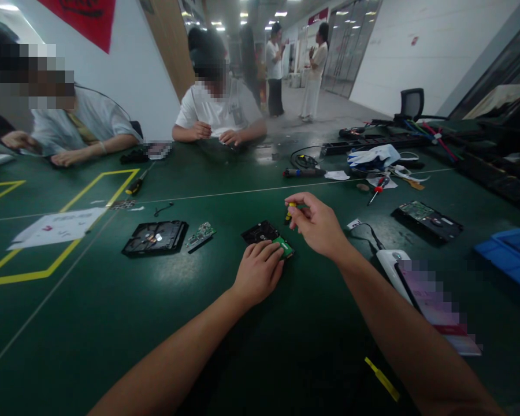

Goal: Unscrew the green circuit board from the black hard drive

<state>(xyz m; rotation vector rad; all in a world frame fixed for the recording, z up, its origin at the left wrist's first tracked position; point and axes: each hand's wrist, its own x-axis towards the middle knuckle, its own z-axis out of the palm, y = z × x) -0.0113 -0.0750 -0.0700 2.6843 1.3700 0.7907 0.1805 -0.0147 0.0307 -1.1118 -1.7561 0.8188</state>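
My left hand (262, 268) lies over the near side of a small hard drive (260, 232), its fingers curled on the edge and holding it against the table. A green circuit board (285, 247) shows at the drive's right end, partly under my fingertips. Above and to the right, my right hand (316, 225) pinches a small yellow and black screwdriver (290, 211) upright between thumb and fingers. The screwdriver's tip is too small to make out. Left of the drive are a loose circuit board (201, 236) and a larger black hard drive (156, 237).
Another hard drive (429, 221), a blue tray (511, 254) and a white device (394, 263) with a cable lie to the right. Beyond are a red screwdriver (379, 188), gloves (372, 156) and an electric screwdriver (304, 173). Two people sit across the table.
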